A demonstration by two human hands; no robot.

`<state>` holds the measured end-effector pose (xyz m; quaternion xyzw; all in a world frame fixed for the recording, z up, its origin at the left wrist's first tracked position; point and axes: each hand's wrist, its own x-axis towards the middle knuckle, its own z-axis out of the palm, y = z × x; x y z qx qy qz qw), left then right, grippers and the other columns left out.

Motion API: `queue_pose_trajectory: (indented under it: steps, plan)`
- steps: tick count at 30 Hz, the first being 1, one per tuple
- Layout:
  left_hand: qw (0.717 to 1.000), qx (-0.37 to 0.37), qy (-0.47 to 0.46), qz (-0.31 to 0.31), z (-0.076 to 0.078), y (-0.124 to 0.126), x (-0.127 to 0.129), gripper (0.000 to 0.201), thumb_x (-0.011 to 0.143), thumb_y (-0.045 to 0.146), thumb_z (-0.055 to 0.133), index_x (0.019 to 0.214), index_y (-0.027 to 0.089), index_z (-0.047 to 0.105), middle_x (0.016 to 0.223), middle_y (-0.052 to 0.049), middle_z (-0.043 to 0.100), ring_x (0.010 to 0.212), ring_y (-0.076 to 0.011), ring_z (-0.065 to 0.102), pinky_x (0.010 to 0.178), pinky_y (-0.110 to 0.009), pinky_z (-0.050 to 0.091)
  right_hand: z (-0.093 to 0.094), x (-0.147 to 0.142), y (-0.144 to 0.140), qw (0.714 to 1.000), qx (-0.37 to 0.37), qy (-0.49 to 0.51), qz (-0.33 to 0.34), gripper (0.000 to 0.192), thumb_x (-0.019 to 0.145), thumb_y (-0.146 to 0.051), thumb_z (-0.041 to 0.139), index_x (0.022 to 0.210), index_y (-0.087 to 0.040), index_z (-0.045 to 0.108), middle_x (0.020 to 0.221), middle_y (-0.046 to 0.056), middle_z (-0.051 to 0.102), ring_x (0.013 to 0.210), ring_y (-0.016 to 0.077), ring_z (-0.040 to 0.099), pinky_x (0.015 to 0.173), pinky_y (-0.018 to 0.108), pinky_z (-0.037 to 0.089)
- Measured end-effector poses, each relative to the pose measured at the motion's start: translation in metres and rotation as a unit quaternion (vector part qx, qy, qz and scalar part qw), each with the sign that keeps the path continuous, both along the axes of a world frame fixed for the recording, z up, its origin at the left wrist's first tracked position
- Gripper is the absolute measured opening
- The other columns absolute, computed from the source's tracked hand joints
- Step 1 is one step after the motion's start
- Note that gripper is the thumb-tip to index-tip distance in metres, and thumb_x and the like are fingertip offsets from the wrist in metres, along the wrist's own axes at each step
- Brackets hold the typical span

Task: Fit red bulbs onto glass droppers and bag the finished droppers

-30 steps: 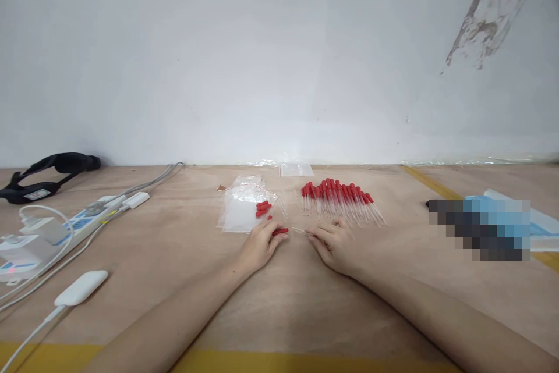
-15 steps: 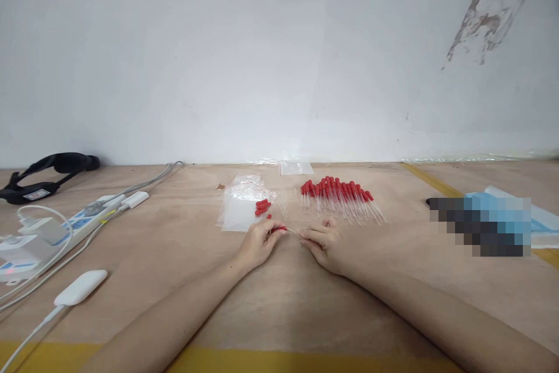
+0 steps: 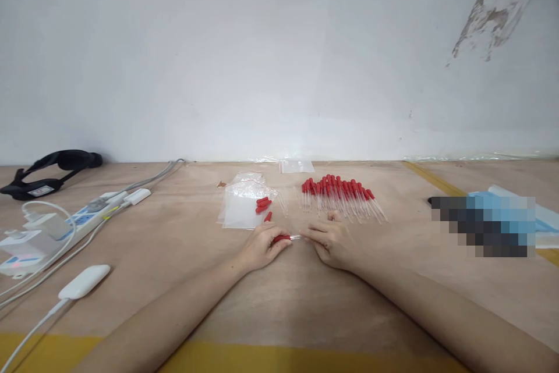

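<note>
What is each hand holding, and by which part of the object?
The left hand pinches a red bulb by its sides, between thumb and fingers. The right hand holds a clear tube by the part away from the bulb, far end hidden.

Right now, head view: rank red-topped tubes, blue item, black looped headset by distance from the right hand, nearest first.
From the right hand:
1. Red-topped tubes: just beyond it.
2. Blue item: off to the right, partly pixelated.
3. Black looped headset: far left, near the wall.
</note>
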<state>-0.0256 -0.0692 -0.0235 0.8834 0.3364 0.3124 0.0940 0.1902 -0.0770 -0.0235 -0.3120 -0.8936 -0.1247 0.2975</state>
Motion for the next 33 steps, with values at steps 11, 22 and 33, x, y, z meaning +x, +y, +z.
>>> queue_pose_trajectory:
  steps: [11, 22, 33]
  plan:
    - [0.999, 0.020, 0.023, -0.022, 0.000, 0.000, 0.002, 0.019, 0.084, 0.030, 0.045, 0.085, 0.016, 0.059, 0.070, -0.004, 0.060, 0.066, -0.0149, 0.052, 0.065, -0.026, 0.041, -0.008, -0.015, 0.001, 0.997, -0.071, 0.029, -0.019, 0.023, 0.085, -0.021, 0.038, 0.076, -0.018, 0.059, 0.064, 0.000, 0.061, 0.055, 0.0100, 0.045, 0.067, 0.030, 0.021]
    - [1.000, 0.022, 0.002, -0.015, 0.003, 0.005, 0.002, 0.019, 0.084, 0.031, 0.047, 0.084, 0.017, 0.061, 0.070, -0.004, 0.062, 0.068, -0.0156, 0.054, 0.066, -0.029, 0.041, 0.006, -0.018, 0.001, 0.974, -0.225, 0.022, -0.018, 0.027, 0.088, -0.024, 0.033, 0.074, -0.020, 0.056, 0.070, 0.000, 0.063, 0.063, 0.0125, 0.053, 0.069, 0.028, 0.033]
    - [0.984, 0.100, -0.034, 0.140, -0.003, 0.028, -0.018, 0.012, 0.076, 0.022, 0.055, 0.087, 0.019, 0.059, 0.086, -0.005, 0.052, 0.086, -0.0197, 0.048, 0.078, -0.035, 0.041, 0.042, 0.022, 0.058, 0.884, -0.316, 0.187, -0.289, 0.024, 0.076, -0.029, 0.043, 0.065, -0.018, 0.060, 0.067, 0.004, 0.064, 0.062, 0.0154, 0.057, 0.055, 0.024, 0.038]
